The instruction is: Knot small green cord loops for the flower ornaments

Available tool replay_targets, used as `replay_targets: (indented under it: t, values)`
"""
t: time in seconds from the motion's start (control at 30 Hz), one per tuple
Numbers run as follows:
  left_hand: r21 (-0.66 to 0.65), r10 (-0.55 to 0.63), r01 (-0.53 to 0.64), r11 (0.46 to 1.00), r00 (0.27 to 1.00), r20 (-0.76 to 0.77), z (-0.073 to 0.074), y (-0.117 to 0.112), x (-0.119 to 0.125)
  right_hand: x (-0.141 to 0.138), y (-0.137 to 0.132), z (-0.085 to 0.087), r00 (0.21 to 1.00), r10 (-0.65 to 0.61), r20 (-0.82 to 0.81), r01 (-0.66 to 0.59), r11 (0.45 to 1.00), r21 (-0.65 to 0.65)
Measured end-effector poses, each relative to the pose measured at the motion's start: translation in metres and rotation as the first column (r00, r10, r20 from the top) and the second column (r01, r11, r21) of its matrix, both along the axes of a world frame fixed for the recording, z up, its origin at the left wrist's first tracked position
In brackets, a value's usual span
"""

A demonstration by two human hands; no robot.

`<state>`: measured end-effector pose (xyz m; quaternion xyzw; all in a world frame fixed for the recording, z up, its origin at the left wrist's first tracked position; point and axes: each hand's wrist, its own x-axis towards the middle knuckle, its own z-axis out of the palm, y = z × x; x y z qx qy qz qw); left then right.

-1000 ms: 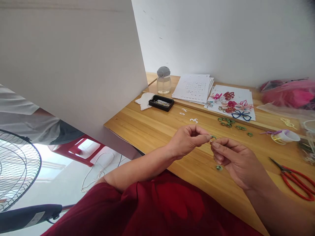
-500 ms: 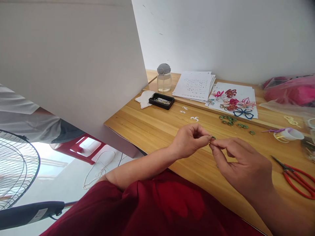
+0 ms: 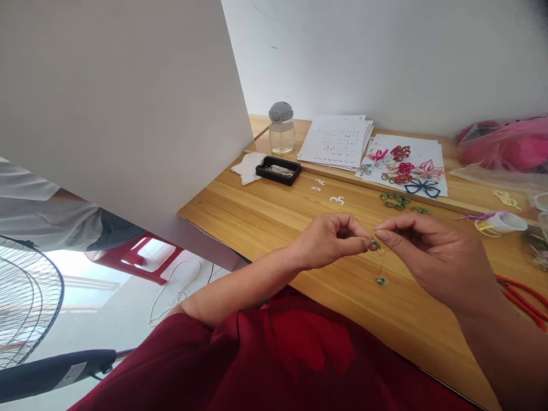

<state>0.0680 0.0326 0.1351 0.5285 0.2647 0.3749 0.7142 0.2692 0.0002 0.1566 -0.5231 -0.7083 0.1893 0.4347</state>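
Observation:
Between the thumb and forefinger of my left hand is a small green curved piece. My right hand is just to its right, thumb and forefinger pressed together; whatever they pinch is too fine to make out. Below the fingertips, a small green roundish item appears at the lower end of a thin thread. Several green rings of similar look lie on the table beyond my hands. Red-handled scissors lie partly behind my right wrist.
On the wooden table are a black tray, white paper cut-outs, a lidded bottle, stacked sheets, colourful flower shapes and a white spool. A fan and red stool stand at left.
My right hand has come away from the left fingertips, a little up and right, and now covers the scissors' blades. The green piece stays in my left hand. The roundish item below now shows.

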Motion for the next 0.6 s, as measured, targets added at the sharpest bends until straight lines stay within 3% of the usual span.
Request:
replay_targets:
  t: [0.3,0.47,0.6]
  values:
    - [-0.066,0.008,-0.007,0.998,1.000,0.011,0.002,0.002,0.002,-0.006,0.006,-0.002,0.966,0.023,-0.258,-0.072,0.981,-0.181]
    - [-0.065,0.061,-0.061,0.996,0.998,0.003,-0.003,0.005,0.000,-0.012,0.009,-0.009,0.826,-0.080,-0.559,-0.229,0.857,-0.462]
    - [-0.069,0.157,-0.156,0.985,0.987,0.013,-0.007,0.008,0.000,-0.018,0.005,-0.016,0.773,-0.160,-0.614,-0.245,0.817,-0.522]
